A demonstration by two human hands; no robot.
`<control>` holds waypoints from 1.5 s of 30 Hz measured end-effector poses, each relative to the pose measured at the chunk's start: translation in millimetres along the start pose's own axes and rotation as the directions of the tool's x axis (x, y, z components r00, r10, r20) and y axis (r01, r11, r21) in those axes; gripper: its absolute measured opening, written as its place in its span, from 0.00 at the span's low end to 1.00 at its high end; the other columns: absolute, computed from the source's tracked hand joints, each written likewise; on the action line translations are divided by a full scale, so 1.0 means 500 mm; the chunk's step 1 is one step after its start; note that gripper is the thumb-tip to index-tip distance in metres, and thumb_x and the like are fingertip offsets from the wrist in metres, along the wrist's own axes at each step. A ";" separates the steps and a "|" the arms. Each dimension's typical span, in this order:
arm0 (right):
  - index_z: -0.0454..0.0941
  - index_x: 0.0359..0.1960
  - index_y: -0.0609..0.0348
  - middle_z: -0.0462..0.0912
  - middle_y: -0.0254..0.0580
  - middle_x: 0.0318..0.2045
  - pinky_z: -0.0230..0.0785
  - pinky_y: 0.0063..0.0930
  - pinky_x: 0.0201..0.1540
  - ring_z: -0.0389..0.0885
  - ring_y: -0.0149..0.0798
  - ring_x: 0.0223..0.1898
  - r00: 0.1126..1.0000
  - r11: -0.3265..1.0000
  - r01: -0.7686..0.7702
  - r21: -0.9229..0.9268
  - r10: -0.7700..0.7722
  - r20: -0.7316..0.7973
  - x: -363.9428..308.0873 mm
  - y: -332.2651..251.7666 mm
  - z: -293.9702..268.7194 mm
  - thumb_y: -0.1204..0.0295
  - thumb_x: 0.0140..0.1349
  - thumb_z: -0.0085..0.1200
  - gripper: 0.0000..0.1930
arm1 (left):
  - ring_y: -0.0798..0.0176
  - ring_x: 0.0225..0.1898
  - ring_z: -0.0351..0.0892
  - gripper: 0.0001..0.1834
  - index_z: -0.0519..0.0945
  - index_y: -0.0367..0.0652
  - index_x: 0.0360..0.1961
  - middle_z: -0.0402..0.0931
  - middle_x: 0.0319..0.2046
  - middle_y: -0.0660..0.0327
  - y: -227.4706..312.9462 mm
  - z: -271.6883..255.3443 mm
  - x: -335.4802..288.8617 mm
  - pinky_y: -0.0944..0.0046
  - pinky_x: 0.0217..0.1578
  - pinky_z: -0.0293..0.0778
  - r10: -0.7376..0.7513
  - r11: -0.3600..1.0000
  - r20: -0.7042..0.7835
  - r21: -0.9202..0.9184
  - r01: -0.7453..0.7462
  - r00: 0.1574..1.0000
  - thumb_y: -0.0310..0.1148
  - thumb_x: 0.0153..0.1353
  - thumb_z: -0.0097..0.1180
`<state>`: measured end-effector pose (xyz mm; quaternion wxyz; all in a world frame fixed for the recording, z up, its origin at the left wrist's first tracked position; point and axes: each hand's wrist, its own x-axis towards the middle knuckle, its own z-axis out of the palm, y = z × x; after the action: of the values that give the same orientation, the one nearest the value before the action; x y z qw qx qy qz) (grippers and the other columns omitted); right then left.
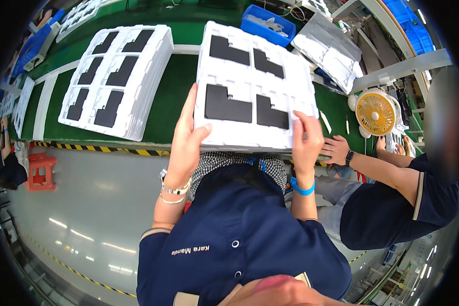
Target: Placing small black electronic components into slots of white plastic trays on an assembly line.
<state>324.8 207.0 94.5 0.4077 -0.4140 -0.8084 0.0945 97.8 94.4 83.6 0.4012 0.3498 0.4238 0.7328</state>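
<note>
In front of me is a white plastic tray (245,75) with flat black L-shaped pieces in its pockets; one such black piece (228,104) lies near its left front. My left hand (184,140) grips the tray's left edge, thumb on the rim and fingers along the side. At the right front corner, my right hand (307,138) is closed on the tray's edge, its fingertips bent over the top. Whether more trays lie beneath this one is hard to see.
A tall stack of similar trays (153,84) stands to the left on the green table. Behind are a blue bin (268,25) and clear plastic trays (327,50). A yellow-and-white fan (375,113) stands right. A co-worker's hand (336,149) rests on the table edge beside my right hand.
</note>
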 end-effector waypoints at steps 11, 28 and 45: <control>0.76 0.45 0.69 0.72 0.51 0.44 0.71 0.34 0.44 0.72 0.46 0.46 0.859 0.943 0.263 -0.205 -0.326 -0.396 -0.014 -0.030 -0.042 0.83 0.59 0.44 0.14 | 0.58 0.58 0.73 0.36 0.50 0.37 0.72 0.67 0.61 0.50 0.045 -0.064 0.169 0.57 0.55 0.72 -0.005 0.959 -0.028 -0.283 -0.003 1.000 0.23 0.61 0.41; 0.77 0.40 0.62 0.77 0.46 0.42 0.65 0.43 0.51 0.73 0.51 0.48 0.997 0.985 0.035 -0.167 -0.047 -0.064 -0.028 0.006 0.074 0.77 0.53 0.57 0.11 | 0.63 0.41 0.77 0.20 0.68 0.44 0.55 0.75 0.43 0.60 -0.237 -0.210 0.595 0.60 0.40 0.79 -0.135 0.949 -0.054 -0.294 0.113 0.989 0.28 0.62 0.54; 0.75 0.31 0.59 0.77 0.39 0.30 0.70 0.36 0.36 0.76 0.44 0.34 0.983 0.990 0.007 -0.142 -0.033 -0.182 -0.031 -0.005 0.079 0.79 0.51 0.57 0.06 | 0.44 0.69 0.57 0.35 0.62 0.31 0.65 0.58 0.66 0.37 -0.270 -0.253 0.604 0.58 0.67 0.54 0.281 0.616 -0.126 0.784 -0.078 0.951 0.43 0.64 0.54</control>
<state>299.2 200.9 61.1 0.4512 -0.4406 -0.7761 -0.0055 -101.6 361.4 -36.0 0.0841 0.4383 0.7027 0.5541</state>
